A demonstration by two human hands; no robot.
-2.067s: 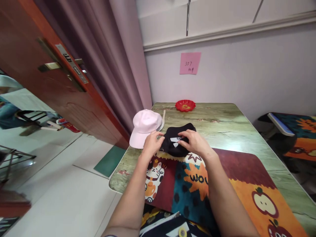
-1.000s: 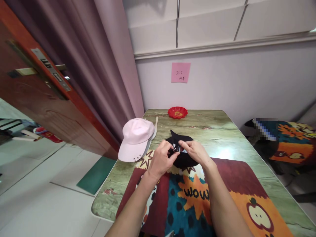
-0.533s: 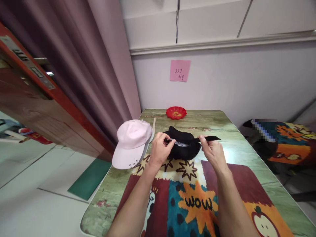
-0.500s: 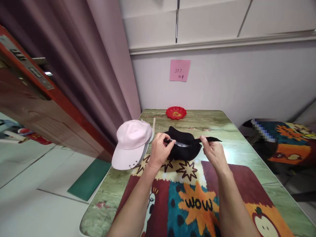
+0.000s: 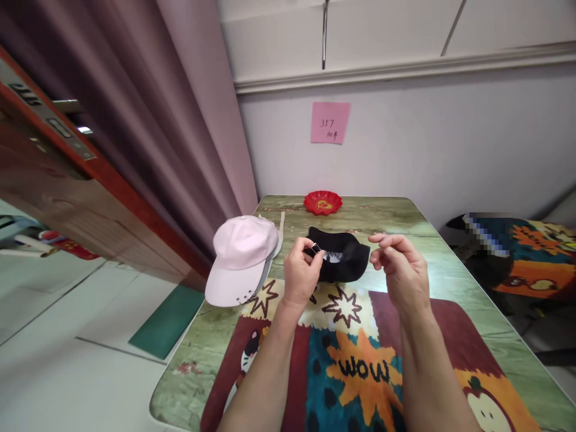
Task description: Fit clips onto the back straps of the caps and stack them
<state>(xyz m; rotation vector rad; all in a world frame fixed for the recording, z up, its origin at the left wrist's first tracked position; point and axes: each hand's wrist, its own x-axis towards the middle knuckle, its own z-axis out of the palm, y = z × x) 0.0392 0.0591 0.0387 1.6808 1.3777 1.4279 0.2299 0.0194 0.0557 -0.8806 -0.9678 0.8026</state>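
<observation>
The fingertips of my left hand (image 5: 302, 273) were pinched on a small shiny buckle (image 5: 316, 247) at the left end of the black cap (image 5: 344, 270). On the right hand (image 5: 405, 273), I had the fingers bent and loosely gathered towards the thumb, just beside the cap's right end; I couldn't tell whether anything thin was caught between them. The black cap sat between my two hands, at the far edge of the patterned mat (image 5: 310, 372), with a patch of white markings showing in its opening.

Left of it I had the pink cap (image 5: 245, 246) on the table (image 5: 180, 384), its brim towards me and small dark rings along the brim's edge. A grey cap (image 5: 271, 262) peeked out from under it, mostly hidden, and a pale strap (image 5: 282, 223) stuck up behind. The mat in front of me showed starbursts, the word "WOW" and a cut apple, partly covered by my forearms. At the table's far side, near the wall (image 5: 405, 132), lay a red scalloped dish (image 5: 323, 203), and above it a pink note (image 5: 330, 122) was stuck to the wall. Off to the left hung a mauve curtain (image 5: 198, 108), beside a brown door (image 5: 103, 210).
</observation>
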